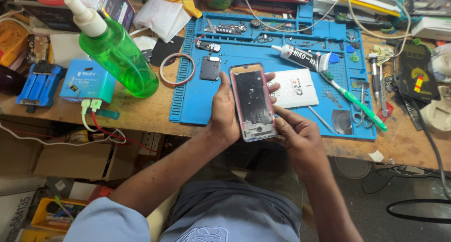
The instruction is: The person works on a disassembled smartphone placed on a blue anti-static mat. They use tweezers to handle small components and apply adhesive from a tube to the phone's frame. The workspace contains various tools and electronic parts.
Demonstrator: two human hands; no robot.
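Phone (252, 102) is held over the near edge of the blue mat (197, 96), a little above the bench (136, 110). Its long axis runs away from the person and leans slightly to the left at the far end; the open, dark inside faces up, with a pinkish frame around it. The left hand (223, 111) grasps the phone from its left side, thumb on the left edge and fingertips (272, 87) showing past the right edge. The right hand (296, 136) closes on the near right corner, one finger pressing along the frame. Behind the phone lies a white card (295, 88), partly hidden by it. Further back on the mat are a glue tube (300, 57), a green toothbrush (358, 102) and a small dark module (210, 68). To the left stand a green bottle (115, 49), a red ring (177, 69) and a blue box (88, 81).
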